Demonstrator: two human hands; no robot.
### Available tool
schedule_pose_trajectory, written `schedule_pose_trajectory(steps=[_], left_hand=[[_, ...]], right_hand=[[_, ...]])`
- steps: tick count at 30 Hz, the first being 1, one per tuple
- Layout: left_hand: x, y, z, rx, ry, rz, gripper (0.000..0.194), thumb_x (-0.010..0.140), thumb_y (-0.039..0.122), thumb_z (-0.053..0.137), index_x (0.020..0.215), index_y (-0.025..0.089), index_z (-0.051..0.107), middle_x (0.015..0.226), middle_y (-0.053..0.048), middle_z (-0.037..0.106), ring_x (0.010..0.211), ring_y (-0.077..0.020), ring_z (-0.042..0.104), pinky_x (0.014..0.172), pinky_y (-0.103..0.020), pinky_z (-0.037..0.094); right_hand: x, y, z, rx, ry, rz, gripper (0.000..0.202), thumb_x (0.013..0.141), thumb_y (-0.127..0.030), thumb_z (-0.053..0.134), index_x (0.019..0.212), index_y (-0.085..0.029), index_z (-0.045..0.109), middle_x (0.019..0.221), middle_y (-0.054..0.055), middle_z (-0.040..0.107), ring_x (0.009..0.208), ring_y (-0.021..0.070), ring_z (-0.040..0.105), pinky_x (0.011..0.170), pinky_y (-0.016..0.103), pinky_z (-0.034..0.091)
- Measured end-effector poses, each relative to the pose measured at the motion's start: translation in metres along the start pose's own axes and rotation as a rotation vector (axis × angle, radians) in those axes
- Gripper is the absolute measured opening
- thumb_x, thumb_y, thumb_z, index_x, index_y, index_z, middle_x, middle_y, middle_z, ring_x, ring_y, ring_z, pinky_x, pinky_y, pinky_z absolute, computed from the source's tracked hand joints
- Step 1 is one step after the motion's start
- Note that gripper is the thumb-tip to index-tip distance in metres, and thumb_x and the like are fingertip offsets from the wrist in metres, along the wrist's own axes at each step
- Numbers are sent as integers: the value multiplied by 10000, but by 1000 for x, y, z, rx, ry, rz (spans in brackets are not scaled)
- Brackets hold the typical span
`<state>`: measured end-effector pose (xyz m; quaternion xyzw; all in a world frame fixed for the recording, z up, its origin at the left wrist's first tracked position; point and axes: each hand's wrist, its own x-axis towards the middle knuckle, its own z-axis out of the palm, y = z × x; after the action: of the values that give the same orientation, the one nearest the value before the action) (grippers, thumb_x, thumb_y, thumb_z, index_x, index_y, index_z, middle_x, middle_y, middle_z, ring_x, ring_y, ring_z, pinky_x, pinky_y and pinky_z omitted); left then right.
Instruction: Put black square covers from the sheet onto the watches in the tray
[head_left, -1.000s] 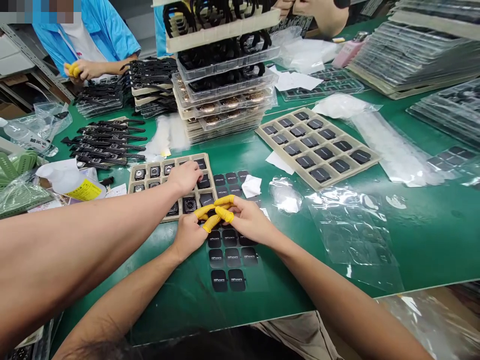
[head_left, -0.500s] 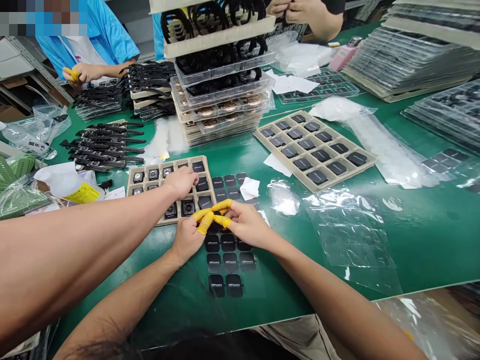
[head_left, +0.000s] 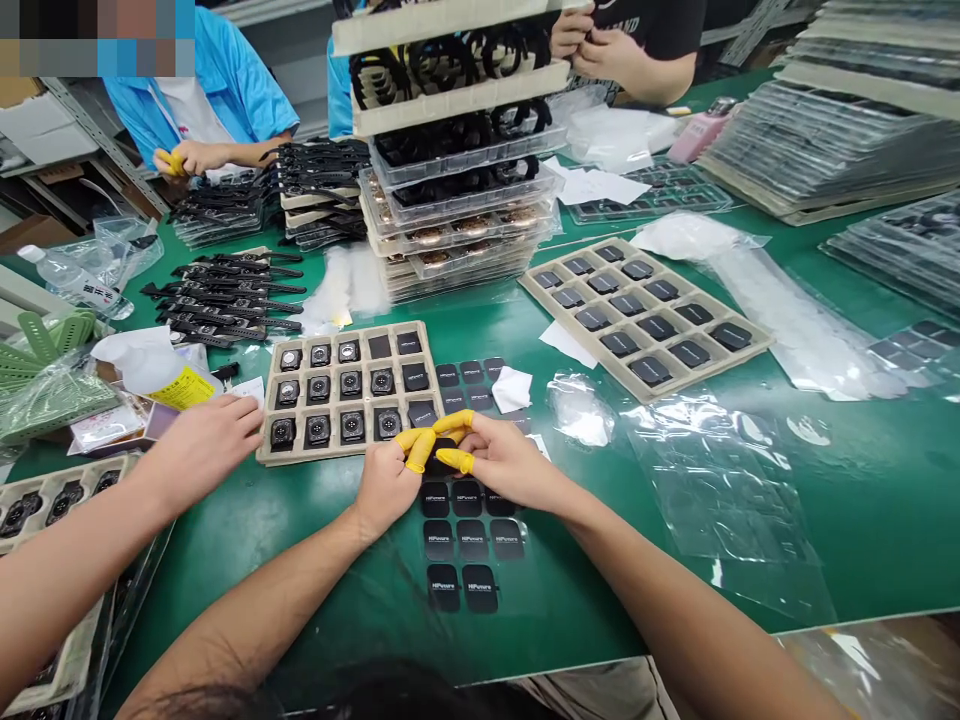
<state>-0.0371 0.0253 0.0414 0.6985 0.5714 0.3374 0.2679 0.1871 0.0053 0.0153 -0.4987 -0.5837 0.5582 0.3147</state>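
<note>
My left hand [head_left: 390,480] and my right hand [head_left: 499,455], with yellow finger cots on the fingertips, meet over the middle of the bench. Between them they pinch a small black watch body [head_left: 441,462], mostly hidden by my fingers. Right below lies a clear sheet of black square stickers [head_left: 472,540] printed "HiFuture". Just beyond my left hand is a beige tray [head_left: 300,455] of black watch bodies, most with sensor backs up. A co-worker's bare hand [head_left: 210,440] is at that tray's left edge, fingers together.
Another beige tray [head_left: 637,392] of black watch bodies lies right of centre. Tall stacked trays [head_left: 461,190] stand behind. Plastic film [head_left: 720,500] and a crumpled clear wrapper [head_left: 579,410] lie to the right. A bottle [head_left: 161,375] is at left. Co-workers sit across the bench.
The co-worker's arm has drawn back left from over the watch tray to its left edge, uncovering the watches. My hands stay together on the watch body. The view has shifted slightly.
</note>
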Motion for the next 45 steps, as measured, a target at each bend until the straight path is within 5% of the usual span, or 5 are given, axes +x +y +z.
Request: schedule_pose_trajectory(steps=[6, 15, 20, 27, 45], left_hand=[[-22, 0, 48, -233, -248, -60, 294, 999, 330, 494, 1106, 256, 758, 870, 8, 818, 805, -194, 776, 779, -310, 623], [-22, -10, 47, -274, -278, -40, 248, 923, 250, 573, 1069, 187, 763, 926, -74, 815, 846, -228, 781, 752, -305, 621], [-22, -9, 47, -287, -275, -17, 241, 907, 227, 586, 1060, 176, 765, 891, -81, 814, 818, -234, 778, 746, -313, 618], [-21, -7, 44, -231, -281, 6, 222, 888, 191, 574, 1006, 182, 763, 912, -69, 814, 824, -241, 770, 734, -325, 596], [-18, -7, 45, -161, -271, 9, 229, 866, 148, 564, 980, 200, 755, 941, -38, 816, 852, -206, 768, 773, -296, 598]], right_hand=[[50, -14, -17, 161, 336, -61, 338, 811, -412, 725, 1059, -191, 667, 1038, 71, 717, 853, 188, 706, 712, 343, 642], [188, -53, 9, -797, 237, -73, 263, 906, -240, 599, 1148, -226, 702, 1082, 72, 743, 1014, 238, 685, 871, 342, 531], [171, -61, 25, -973, 252, -73, 253, 938, -299, 570, 1126, -214, 717, 1227, 147, 654, 1057, 295, 665, 864, 372, 504], [124, -52, 48, -1090, 75, -26, 371, 981, -397, 488, 1283, -213, 600, 1072, 132, 748, 989, 302, 689, 811, 368, 501], [123, -59, 49, -1146, 82, -62, 289, 955, -297, 472, 1203, -213, 593, 1165, 146, 692, 977, 281, 699, 777, 349, 531]])
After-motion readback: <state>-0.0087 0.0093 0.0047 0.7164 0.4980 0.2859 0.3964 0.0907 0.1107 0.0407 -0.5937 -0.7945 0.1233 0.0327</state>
